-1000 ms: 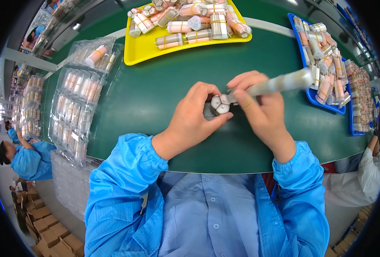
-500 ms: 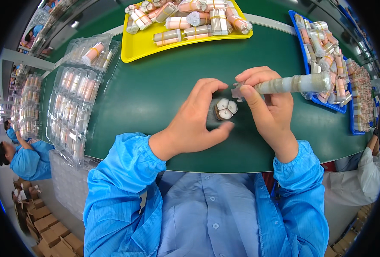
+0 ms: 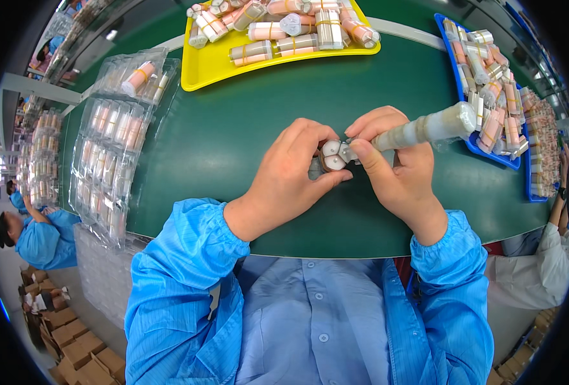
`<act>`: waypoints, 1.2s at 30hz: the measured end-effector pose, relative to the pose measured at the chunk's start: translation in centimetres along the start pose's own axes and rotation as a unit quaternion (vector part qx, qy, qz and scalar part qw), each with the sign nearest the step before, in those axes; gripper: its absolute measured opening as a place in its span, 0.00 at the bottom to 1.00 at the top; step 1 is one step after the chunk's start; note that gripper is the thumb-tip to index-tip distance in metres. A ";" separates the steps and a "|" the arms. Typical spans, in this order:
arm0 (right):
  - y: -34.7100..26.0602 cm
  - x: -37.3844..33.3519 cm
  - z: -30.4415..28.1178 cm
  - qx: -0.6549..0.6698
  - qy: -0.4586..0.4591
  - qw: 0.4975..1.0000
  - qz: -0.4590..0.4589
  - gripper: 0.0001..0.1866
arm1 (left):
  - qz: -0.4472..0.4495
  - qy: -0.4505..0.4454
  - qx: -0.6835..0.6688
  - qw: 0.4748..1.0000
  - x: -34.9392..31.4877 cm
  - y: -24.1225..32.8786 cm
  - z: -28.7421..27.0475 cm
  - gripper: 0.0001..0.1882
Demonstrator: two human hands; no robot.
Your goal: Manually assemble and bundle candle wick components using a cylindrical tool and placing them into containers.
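Observation:
My left hand (image 3: 291, 170) is closed around a bundle of tubes with round white ends (image 3: 332, 156), thumb in front and fingers behind. In my right hand (image 3: 397, 157) is a long whitish rod (image 3: 425, 128), wrapped in translucent bands, slanting up to the right. At the rod's lower end, a small clear plastic piece (image 3: 347, 151) sits between the right fingertips. It meets the right side of the white ends and covers part of them. The lower body of the bundle is mostly hidden by the left hand.
A yellow tray (image 3: 201, 74) of banded pink and grey tube bundles lies at the far side. Clear blister trays (image 3: 108, 163) with bundles stand left on the green table (image 3: 246, 106). Blue trays (image 3: 514, 162) of bundles lie right. Another person (image 3: 41, 237) is at far left.
My right hand has brought the rod's clear-tipped end down and left onto the white ends. My left thumb and fingers, spread around the bundle before, have closed in on it.

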State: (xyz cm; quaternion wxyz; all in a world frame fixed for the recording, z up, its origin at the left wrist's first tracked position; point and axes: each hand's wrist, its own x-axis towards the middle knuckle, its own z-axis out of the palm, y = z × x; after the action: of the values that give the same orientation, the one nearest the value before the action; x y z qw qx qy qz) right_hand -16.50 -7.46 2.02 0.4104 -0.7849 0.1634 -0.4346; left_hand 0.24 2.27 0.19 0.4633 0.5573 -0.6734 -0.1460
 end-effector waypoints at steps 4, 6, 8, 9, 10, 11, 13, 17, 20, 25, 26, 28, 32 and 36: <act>-0.1 0.0 0.0 -0.024 -0.013 1.000 0.008 0.05 | -0.001 0.002 0.000 1.000 -0.1 0.0 0.0 0.28; -0.2 0.0 0.0 -0.031 -0.015 0.999 0.009 0.05 | 0.004 0.003 0.003 1.000 0.1 0.1 0.0 0.27; -0.3 0.0 0.1 -0.031 -0.017 0.999 0.012 0.05 | 0.008 0.006 0.009 1.000 0.0 0.0 0.0 0.27; -0.5 -0.1 0.2 -0.030 -0.015 0.999 0.013 0.05 | 0.011 0.007 0.012 1.000 0.1 0.0 0.0 0.27; -0.5 -0.1 0.2 -0.029 -0.014 0.999 0.015 0.05 | 0.007 0.006 0.009 1.000 0.1 0.1 0.0 0.27; -0.5 -0.1 0.1 -0.029 -0.019 0.999 0.021 0.05 | 0.004 0.005 0.007 1.000 0.1 0.1 0.0 0.27; -0.2 -0.1 -0.1 -0.028 -0.025 0.999 0.033 0.04 | -0.012 -0.005 -0.006 1.000 0.2 0.2 -0.2 0.27; 0.3 0.4 -0.7 0.132 0.087 0.984 0.081 0.04 | -0.183 -0.027 -0.250 0.950 0.2 -0.2 -0.8 0.27; 0.1 1.1 -1.9 0.146 0.130 0.976 0.094 0.04 | -0.270 -0.019 -0.407 0.872 0.6 -0.7 -2.0 0.26; 0.0 0.6 -1.4 0.047 0.032 0.997 0.049 0.05 | -0.290 0.006 -0.533 0.795 1.2 -1.7 -3.5 0.27; 0.3 0.5 -1.1 0.006 0.010 1.000 0.007 0.06 | -0.285 0.011 -0.541 0.791 1.3 -1.7 -3.8 0.27; 0.4 0.4 -0.8 -0.052 -0.027 0.997 -0.048 0.08 | -0.276 0.019 -0.559 0.782 1.4 -1.8 -3.9 0.27; 0.2 0.4 -0.1 -0.114 -0.065 0.988 -0.078 0.11 | -0.256 0.005 -0.575 0.777 1.6 -1.5 -4.3 0.29; 0.3 0.4 0.3 -0.132 -0.069 0.985 -0.087 0.13 | -0.245 -0.013 -0.612 0.752 1.6 -1.3 -4.2 0.29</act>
State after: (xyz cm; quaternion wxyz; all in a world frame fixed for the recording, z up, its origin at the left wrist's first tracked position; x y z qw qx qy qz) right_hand -15.96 -7.71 1.96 0.2740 -0.8716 0.1221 -0.3878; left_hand 4.44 1.78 2.19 0.6450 0.2980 -0.2865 -0.6427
